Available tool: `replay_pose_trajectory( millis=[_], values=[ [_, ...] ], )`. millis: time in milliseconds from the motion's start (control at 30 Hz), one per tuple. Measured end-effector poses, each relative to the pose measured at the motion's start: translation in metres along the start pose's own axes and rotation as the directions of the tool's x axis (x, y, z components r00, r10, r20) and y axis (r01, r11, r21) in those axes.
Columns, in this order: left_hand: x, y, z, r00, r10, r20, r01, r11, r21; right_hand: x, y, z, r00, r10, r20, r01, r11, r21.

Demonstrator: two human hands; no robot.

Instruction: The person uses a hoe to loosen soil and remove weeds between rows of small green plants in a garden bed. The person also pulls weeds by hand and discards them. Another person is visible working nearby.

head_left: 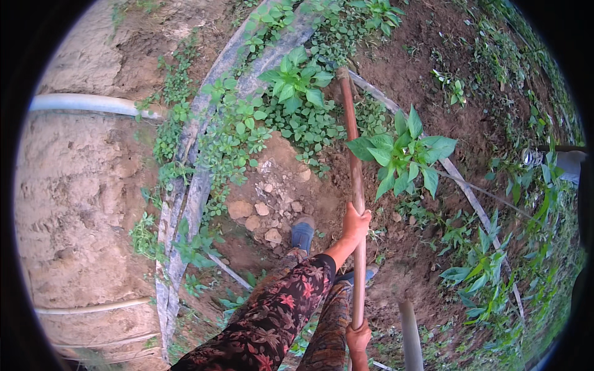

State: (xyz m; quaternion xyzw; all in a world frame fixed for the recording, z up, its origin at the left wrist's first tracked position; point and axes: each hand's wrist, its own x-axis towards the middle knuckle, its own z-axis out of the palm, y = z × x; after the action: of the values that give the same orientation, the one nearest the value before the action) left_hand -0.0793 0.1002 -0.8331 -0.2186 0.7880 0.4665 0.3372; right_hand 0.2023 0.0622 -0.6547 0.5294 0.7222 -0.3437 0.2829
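A long wooden tool handle (355, 171) runs up the middle of the view; the shape suggests a hoe. Its far end rests low among leafy weeds (301, 123), where the blade is hidden. My left hand (355, 221) is wrapped around the middle of the shaft, its arm in a dark floral sleeve. Lower down, near the bottom edge, my right hand (358, 336) grips the same shaft. Two pepper-like plants stand close to the tool: one (297, 79) left of its far end, another (403, 155) right of the shaft, with leaves overlapping it.
My blue shoes (303, 234) stand on soil beside loose stones (262, 208). Grey plastic sheeting (199, 185) lies bunched to the left, near a pale pipe (88, 103). A flat drip line (459, 181) crosses the right side. A post (410, 336) rises at bottom right.
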Motion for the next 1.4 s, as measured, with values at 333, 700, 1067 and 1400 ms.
replay_pose_trajectory(
  millis=[333,700,1067,1400],
  values=[
    [0.000,0.027,0.017,1.000,-0.009,0.016,0.010,0.999,-0.047,0.037,0.001,-0.005,0.999,-0.027,-0.026,0.028,0.999,0.021],
    [-0.060,0.000,0.003,0.995,-0.056,0.087,0.040,0.984,0.172,-0.046,0.031,0.005,0.989,0.107,0.104,-0.123,0.980,0.158],
    [-0.025,0.006,0.019,0.994,0.059,0.096,-0.066,0.995,0.069,-0.003,0.020,0.022,0.996,0.086,-0.002,-0.083,0.970,0.227],
    [-0.079,-0.001,-0.001,0.993,-0.020,0.117,-0.017,0.953,0.304,-0.067,0.046,0.030,0.990,0.113,0.089,-0.137,0.934,0.331]
  ],
)
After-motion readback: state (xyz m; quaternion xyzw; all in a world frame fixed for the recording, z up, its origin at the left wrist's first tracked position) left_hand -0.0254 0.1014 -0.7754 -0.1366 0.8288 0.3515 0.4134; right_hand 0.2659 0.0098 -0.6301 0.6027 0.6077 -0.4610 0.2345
